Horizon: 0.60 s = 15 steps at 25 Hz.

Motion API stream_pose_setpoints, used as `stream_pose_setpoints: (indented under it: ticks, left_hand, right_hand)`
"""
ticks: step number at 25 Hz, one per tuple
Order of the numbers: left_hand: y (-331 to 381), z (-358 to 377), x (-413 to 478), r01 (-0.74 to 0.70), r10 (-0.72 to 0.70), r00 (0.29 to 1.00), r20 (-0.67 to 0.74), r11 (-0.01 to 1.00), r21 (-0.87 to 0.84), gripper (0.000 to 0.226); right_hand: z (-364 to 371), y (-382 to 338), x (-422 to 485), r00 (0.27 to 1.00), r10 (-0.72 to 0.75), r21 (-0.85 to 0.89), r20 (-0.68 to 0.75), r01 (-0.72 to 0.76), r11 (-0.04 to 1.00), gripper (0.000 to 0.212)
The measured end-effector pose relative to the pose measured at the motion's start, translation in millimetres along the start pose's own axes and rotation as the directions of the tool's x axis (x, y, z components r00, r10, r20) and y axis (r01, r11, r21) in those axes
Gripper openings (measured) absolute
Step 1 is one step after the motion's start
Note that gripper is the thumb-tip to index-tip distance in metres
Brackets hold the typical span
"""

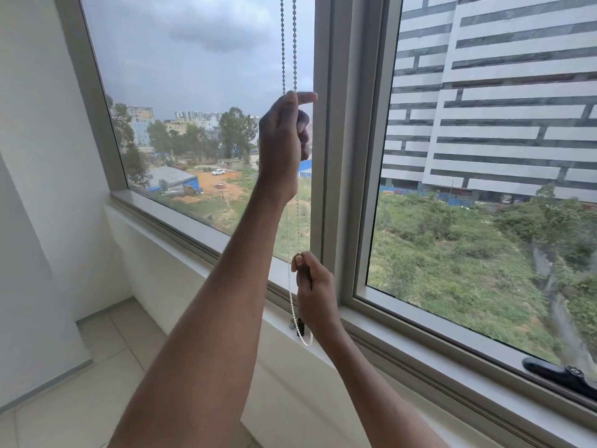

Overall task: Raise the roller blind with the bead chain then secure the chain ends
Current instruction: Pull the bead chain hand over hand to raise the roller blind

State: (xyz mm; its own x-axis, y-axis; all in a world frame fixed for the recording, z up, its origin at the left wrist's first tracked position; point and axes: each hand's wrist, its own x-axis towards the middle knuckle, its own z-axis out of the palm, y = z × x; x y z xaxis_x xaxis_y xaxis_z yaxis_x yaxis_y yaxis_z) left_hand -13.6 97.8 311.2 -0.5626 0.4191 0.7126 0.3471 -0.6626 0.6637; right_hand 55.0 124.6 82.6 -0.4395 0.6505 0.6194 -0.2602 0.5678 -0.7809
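A white bead chain point(288, 43) hangs in two strands from above the top edge, in front of the left window pane. My left hand point(284, 140) is raised and closed around the strands at mid-height. Below it my right hand point(315, 292) pinches one strand just above the sill. The chain's lower loop point(302, 337) dangles beside my right wrist, with small connector pieces point(297, 326) on it. The roller blind itself is out of view above the frame.
The grey window mullion point(342, 156) stands just right of the chain. A pale sill point(193, 253) runs below the glass. A black window handle point(562, 375) lies on the right frame. White wall and tiled floor point(80, 367) are on the left.
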Motion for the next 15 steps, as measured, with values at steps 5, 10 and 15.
stream_pose_setpoints:
  ticks: [5, 10, 15]
  left_hand:
    - [-2, 4, -6, -0.019, 0.018, 1.000, -0.019, 0.998, -0.063, 0.043]
    - [-25, -1, -33, 0.019, -0.020, 0.999, -0.049, 1.000, -0.012, 0.043]
    - [-54, -16, -65, 0.101, -0.099, 0.994, -0.053, 0.994, 0.045, 0.040]
  right_hand:
    - [6, -1, -12, 0.997, 0.028, 0.034, 0.067, -0.030, 0.999, 0.030]
    - [3, 14, -29, 0.965, 0.134, 0.063, 0.224, -0.151, 0.987, 0.040]
    - [-18, 37, -39, 0.859, 0.215, -0.056, 0.464, -0.214, 0.975, 0.035]
